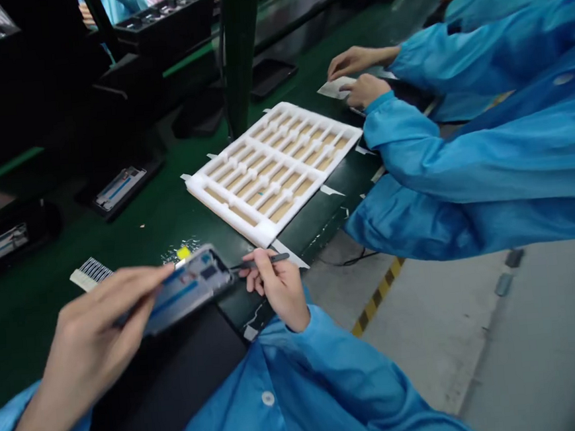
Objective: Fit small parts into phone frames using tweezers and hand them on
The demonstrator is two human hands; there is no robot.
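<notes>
My left hand (109, 322) is closed on the side edges of a phone housing (186, 291), which tilts above a black mat (181, 376) at the table's near edge. The housing's inner side faces up, showing a blue strip and small parts near its far end. Dark tweezers (273, 258) are pinched in my right hand (280, 286), their tips close to the housing's right end; whether they touch it I cannot tell. A yellow piece (183, 252) lies on the green table just behind the housing. Left of it rests a white sheet with black stripes (93, 274).
A white slotted foam tray (264, 171) lies ahead, taped to the table. Another phone housing (120, 187) sits on a dark holder at left. A dark post (240, 60) rises behind the tray. At right, a co-worker's hands (363, 76) hold a pale sheet.
</notes>
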